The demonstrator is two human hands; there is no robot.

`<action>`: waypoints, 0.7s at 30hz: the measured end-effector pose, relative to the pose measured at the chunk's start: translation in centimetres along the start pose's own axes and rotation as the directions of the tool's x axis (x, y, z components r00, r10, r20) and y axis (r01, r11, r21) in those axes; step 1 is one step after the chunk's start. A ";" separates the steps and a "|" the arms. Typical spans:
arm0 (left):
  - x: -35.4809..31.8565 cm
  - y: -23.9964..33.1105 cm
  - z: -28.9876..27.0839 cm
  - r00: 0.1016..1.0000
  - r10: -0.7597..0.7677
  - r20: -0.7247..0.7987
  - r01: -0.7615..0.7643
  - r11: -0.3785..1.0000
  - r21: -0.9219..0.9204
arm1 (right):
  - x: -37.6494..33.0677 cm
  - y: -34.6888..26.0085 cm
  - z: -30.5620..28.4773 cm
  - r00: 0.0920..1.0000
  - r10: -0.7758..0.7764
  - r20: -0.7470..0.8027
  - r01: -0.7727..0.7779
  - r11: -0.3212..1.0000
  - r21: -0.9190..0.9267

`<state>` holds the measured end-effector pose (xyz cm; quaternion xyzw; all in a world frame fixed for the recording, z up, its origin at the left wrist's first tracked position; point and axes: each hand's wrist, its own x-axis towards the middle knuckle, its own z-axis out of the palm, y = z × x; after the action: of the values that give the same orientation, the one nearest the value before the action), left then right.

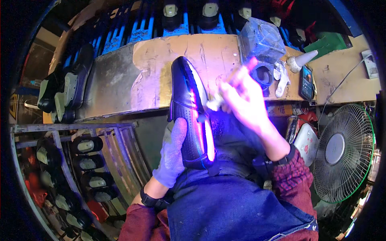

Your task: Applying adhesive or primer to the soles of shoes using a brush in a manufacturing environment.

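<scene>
A black leather shoe (pixel 184 108) stands nearly upright in front of me, toe pointing to the far side, with its pale sole edge turned to the right. My left hand (pixel 173 150), in a grey glove, grips it from the left near the heel end. My bare right hand (pixel 246 100) is just right of the shoe, fingers bent and smeared by motion. Between its fingertips is a small whitish thing (pixel 214 103), close to the sole edge; its kind is too blurred to tell. Bright violet light falls on the shoe and right hand.
A cardboard-covered bench (pixel 152 60) lies ahead, with a plastic-wrapped box (pixel 262 39), dark pot (pixel 262 75), white cone (pixel 302 60) and phone (pixel 306 83). Behind runs a blue-slatted conveyor (pixel 141 31) carrying shoes. A shoe rack (pixel 60 138) stands left, a fan (pixel 341 152) right.
</scene>
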<state>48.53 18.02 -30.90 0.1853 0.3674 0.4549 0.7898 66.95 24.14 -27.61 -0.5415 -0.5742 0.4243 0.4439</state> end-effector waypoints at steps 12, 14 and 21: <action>0.4 -0.9 -1.8 0.999 -0.041 -0.006 0.041 0.998 0.044 | 1.6 -1.0 1.9 0.953 -0.258 -0.158 0.201 0.930 -0.306; 0.5 -1.3 -2.8 0.996 -0.082 0.023 0.081 0.995 0.051 | -0.2 -1.0 1.9 0.935 -0.313 -0.167 0.259 0.924 -0.280; 0.4 -0.9 -0.2 0.981 -0.048 0.185 0.079 0.984 -0.162 | -3.7 -2.5 1.3 0.926 -0.373 -0.054 0.360 0.917 -0.171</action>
<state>49.08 17.88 -31.77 0.1466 0.2603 0.4400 0.8468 65.11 20.35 -25.66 -0.4754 -0.6776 0.2631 0.4955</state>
